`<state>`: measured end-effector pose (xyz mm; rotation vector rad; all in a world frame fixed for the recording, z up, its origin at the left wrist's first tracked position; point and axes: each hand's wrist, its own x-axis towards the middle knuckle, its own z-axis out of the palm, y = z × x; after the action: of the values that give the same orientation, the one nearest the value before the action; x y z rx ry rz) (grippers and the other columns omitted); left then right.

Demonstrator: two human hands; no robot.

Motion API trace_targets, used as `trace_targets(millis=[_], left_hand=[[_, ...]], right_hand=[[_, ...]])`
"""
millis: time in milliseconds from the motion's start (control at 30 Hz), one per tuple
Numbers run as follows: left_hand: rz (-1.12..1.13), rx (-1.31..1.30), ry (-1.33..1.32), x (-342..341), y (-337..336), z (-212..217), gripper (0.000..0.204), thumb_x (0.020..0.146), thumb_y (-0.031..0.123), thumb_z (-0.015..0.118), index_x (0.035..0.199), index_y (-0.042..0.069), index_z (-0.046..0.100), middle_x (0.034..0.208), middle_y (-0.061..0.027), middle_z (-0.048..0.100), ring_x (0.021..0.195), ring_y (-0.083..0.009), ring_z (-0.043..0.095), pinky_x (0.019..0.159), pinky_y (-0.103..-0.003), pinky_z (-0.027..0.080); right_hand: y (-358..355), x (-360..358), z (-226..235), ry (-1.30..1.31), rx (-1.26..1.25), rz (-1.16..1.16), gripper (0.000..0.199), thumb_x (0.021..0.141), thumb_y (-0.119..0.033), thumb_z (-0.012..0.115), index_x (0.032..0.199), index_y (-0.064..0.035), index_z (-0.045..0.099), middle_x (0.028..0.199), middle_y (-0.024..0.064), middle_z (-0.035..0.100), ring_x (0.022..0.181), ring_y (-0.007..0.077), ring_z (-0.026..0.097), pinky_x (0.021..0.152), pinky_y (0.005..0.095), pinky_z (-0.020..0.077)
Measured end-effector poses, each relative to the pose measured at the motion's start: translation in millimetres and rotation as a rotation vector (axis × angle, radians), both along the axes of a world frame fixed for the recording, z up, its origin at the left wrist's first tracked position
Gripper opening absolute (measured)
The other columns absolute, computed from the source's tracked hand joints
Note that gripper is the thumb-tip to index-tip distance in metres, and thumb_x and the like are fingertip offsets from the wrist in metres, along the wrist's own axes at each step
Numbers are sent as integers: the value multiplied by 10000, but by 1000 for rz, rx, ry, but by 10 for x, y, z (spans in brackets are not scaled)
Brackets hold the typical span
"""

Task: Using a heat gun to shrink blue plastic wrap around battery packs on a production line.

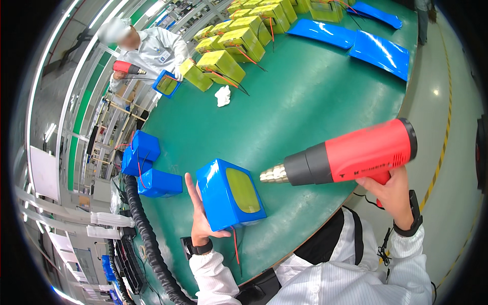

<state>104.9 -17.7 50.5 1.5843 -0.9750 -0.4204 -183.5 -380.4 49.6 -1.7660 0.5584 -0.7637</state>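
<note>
My right hand [394, 195] grips the handle of a red and black heat gun [363, 152], whose metal nozzle points left. Just in front of that nozzle is a battery pack [216, 190] in blue shrink film, tilted above the green table. An oval opening in the film bares the yellow-green face of the pack. Against its left side lies my left hand [201, 216], holding it with the thumb along the lower edge and one finger stretched up. Red and black leads [236, 246] hang from the pack's lower side.
Several blue-wrapped packs [160, 183] stand at the left by a thick black corrugated hose [147, 239]. Yellow packs [223, 66] with leads line the far side, near blue film sleeves [378, 53] and a crumpled white cloth [222, 95]. A co-worker [157, 48] holds another heat gun [128, 67].
</note>
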Motion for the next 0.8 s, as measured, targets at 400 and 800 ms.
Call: trace_targets(millis=[400,800], left_hand=[[23,-59,19,-76,-85,46,1766,474,414,1046,1580,228,-318,1621,-201,274,1444,-365,436,1171,-512,411],[342,-121,-72,-717,-366,32,1727,512,265,1032,1575,247,-329,1634,-242,171,1490,-369,313,1200,-498,331]], right_hand=[[-68,398,342,-91,-43,136,401,746,-83,890,1095,-5,709,1017,90,754,948,221,719,895,361,558],[-249,341,1228,-63,-283,75,408,762,-27,858,1124,33,682,1033,90,743,951,178,713,870,332,560]])
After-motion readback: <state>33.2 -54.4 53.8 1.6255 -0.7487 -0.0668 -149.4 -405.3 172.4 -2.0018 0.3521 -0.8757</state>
